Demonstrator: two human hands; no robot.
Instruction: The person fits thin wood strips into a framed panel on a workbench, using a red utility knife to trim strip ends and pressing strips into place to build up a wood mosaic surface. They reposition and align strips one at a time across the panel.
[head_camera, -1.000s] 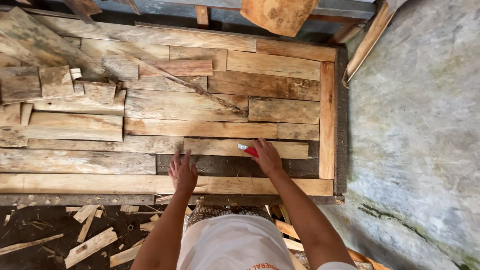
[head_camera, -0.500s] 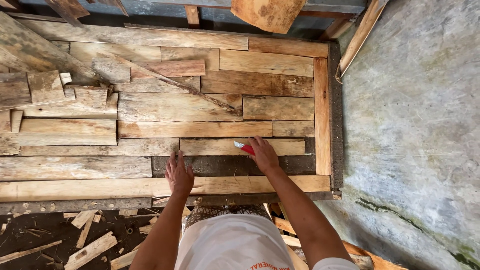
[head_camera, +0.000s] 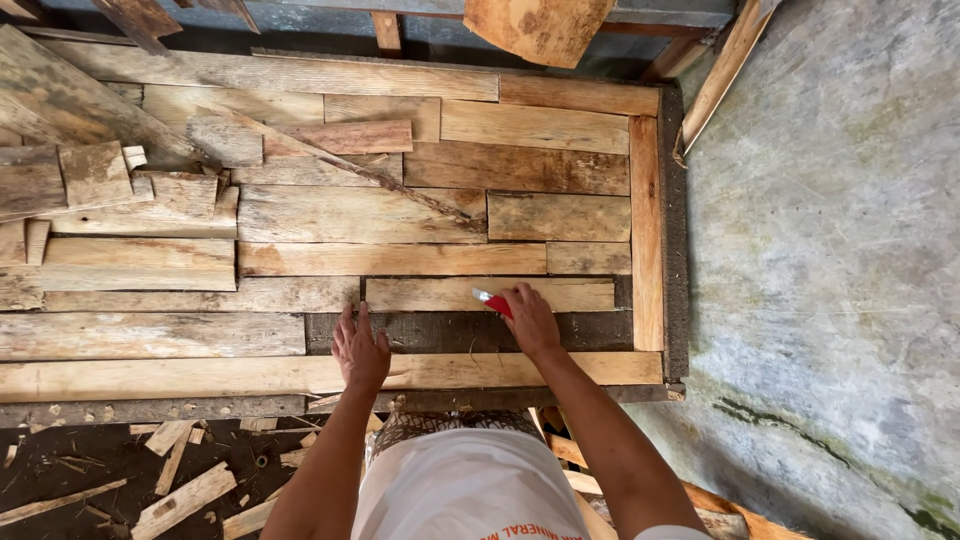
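Below my camera lies a wide panel of weathered wooden planks (head_camera: 380, 215), laid edge to edge inside a frame; its left part runs out of view, and the top edge is cut off too. To the right I see bare grey concrete floor (head_camera: 830, 250), stained green low down. At the upper left, loose offcuts (head_camera: 95, 172) are stacked on the planks, overlapping so that I cannot count them. A rounded slab of wood (head_camera: 540, 25) pokes in at the top, only its lower part showing. Scrap pieces (head_camera: 185, 495) litter the dark ground at the lower left.

A darker plank (head_camera: 440, 332) sits in the row between a pale short board (head_camera: 440, 294) above and a long pale rail (head_camera: 200, 378) below.

My left hand (head_camera: 360, 348) lies flat, fingers spread, on the dark plank and the rail's upper edge, grasping nothing. My right hand (head_camera: 528, 320) is closed around a small red tool (head_camera: 493, 302) with a pale tip, pressed at the seam where the short board meets the dark plank. Most of the tool is hidden under the fingers, so I cannot tell what kind it is. My white shirt (head_camera: 465, 490) blocks the near edge of the frame.
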